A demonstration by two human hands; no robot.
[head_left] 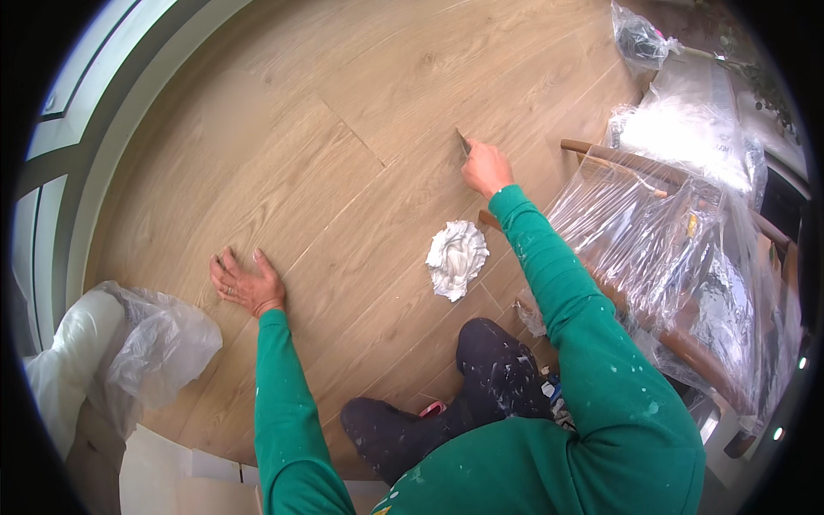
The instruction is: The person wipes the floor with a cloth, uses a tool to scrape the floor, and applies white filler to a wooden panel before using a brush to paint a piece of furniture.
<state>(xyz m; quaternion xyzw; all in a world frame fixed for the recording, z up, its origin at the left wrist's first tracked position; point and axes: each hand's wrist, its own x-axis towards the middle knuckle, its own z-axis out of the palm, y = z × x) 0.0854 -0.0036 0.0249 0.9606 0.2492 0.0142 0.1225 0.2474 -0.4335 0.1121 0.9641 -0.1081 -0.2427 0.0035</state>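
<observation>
My left hand leans on the wood-plank floor with its fingers spread; it holds nothing. Farther out and to the right, my right hand is closed around a small tool with a thin dark blade. The blade's tip is at the floor surface. How the handle looks is hidden in the fist. On the planks between my two arms lies a white crumpled, smeared-looking heap; I cannot make out its material. Pale lines mark several plank joints.
Plastic-wrapped wooden furniture stands close along my right arm. Behind it are white bags and a tied clear bag. A plastic-covered bundle sits left of my left hand. A window frame curves along the left.
</observation>
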